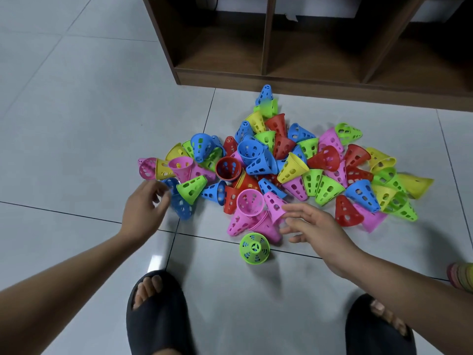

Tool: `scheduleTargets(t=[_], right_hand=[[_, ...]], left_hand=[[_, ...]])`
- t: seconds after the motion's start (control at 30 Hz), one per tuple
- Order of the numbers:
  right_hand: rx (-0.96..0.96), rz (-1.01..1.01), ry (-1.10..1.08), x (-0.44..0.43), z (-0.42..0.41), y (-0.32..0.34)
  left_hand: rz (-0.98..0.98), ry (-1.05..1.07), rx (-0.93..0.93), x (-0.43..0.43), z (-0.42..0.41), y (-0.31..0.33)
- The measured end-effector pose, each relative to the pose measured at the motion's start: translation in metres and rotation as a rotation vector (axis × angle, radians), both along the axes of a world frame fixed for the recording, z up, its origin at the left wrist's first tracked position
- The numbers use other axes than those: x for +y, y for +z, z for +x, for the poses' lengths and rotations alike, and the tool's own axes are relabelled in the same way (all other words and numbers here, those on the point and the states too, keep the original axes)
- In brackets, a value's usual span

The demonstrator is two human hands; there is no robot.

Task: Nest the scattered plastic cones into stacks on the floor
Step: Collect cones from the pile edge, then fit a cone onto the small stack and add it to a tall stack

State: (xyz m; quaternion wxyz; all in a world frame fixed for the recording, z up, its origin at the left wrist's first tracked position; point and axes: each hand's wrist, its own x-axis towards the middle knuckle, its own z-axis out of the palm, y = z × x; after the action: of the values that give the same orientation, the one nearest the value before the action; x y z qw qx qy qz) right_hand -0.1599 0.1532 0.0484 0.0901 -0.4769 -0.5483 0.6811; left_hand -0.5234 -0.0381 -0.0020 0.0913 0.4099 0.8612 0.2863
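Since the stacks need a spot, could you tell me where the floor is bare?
Bare tile lies left of the cone pile, beyond the left hand, and between the two slippers, short of the lone green cone. It is crowded from the right hand up to the wooden shelf.

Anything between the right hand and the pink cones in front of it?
Nothing visible. The right hand is open, almost touching the pink cones; the lone green cone stands nearer the feet, off that line.

Perforated plastic cones (266, 165), glossy floor tiles (76, 124), matt wood-look shelf (307, 75).
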Motion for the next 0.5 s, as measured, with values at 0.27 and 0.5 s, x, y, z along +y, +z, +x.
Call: scheduleTargets(t=[0.27, 0.5], right_hand=[[-0.04, 0.044, -0.043, 0.003, 0.004, -0.006], [-0.038, 0.049, -0.048, -0.001, 0.007, -0.002]], left_hand=[[-0.177, 0.101, -0.079, -0.002, -0.043, -0.028], [-0.423, -0.092, -0.016, -0.002, -0.054, -0.037]])
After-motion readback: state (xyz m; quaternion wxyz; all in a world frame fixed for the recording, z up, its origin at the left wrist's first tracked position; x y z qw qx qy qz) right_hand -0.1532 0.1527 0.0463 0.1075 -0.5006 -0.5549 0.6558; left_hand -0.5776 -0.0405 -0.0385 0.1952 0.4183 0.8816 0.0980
